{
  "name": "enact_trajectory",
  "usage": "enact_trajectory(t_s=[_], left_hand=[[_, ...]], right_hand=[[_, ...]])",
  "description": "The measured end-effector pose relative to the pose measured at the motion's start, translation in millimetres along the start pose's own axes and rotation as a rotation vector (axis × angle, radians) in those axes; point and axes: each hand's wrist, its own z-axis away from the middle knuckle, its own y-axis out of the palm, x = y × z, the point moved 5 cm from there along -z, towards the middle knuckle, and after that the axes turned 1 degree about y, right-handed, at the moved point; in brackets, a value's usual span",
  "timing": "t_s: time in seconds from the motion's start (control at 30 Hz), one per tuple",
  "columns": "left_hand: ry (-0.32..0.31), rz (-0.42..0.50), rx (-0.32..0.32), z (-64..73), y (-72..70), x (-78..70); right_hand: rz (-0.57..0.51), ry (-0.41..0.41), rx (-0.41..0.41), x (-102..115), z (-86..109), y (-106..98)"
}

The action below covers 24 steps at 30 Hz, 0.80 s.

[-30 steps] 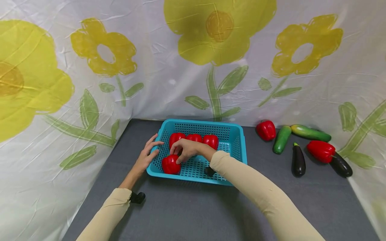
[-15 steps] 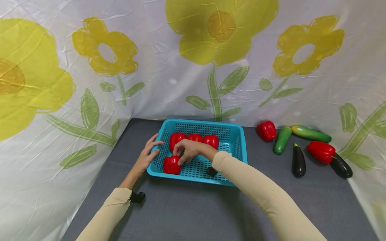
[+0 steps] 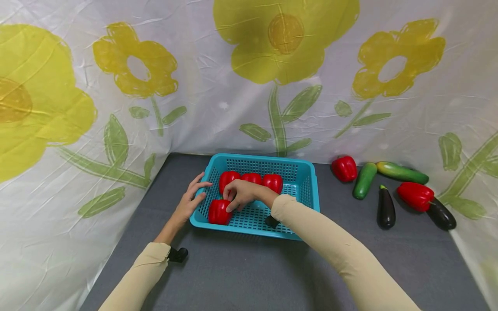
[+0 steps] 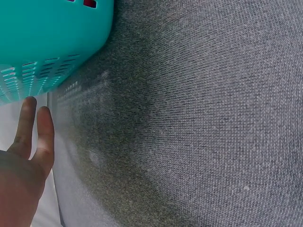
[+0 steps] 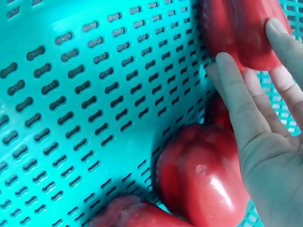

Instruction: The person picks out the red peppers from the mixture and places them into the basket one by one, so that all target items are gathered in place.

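Note:
Inside a blue plastic basket (image 3: 256, 233), my right hand (image 3: 245, 194) holds a red bell pepper (image 3: 219, 212) near the front left corner. In the right wrist view the thumb lies on this bell pepper (image 5: 246, 35), with the other fingers at its side. My left hand (image 3: 188, 203) rests at the basket's left rim with fingers spread. From the left wrist, fingertips reach the perforated basket wall (image 4: 47, 38). Three more red bell peppers, including one at the left (image 3: 228, 181), stand along the basket's back, partly hidden by the right hand.
To the basket's right lie a red bell pepper (image 3: 344, 169), a green cucumber (image 3: 365, 180), a yellow-green one (image 3: 402, 172), an eggplant (image 3: 386, 208), another red pepper (image 3: 414, 196) and a second eggplant (image 3: 441, 214). A flowered curtain (image 3: 218, 121) hangs behind the grey table (image 3: 241, 276).
The front bell pepper shifts slightly right, then back left and turns a little, with my right hand on it. My left hand stays at the basket rim.

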Motion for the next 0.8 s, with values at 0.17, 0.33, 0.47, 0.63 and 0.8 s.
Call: enact_trajectory(t_s=[0.17,0.33,0.47,0.63,0.8], left_hand=[[-0.003,-0.001,0.002,0.0,1.1,0.8],[0.0,-0.003,0.008,-0.7,2.0,0.9],[-0.002,0.007,0.001,-1.2,1.7,-0.4],[-0.013,0.001,0.0,-0.6,0.4,0.0],[-0.003,-0.006,-0.003,0.6,-0.4,1.0]], right_hand=[[-0.008,0.009,-0.01,-1.3,0.2,-0.9],[-0.05,0.029,-0.02,-1.7,6.5,-4.6],[-0.093,0.017,-0.033,0.8,14.0,-12.9],[-0.142,-0.032,-0.036,4.1,26.7,-25.9],[-0.091,-0.092,-0.067,5.1,45.1,-41.1]])
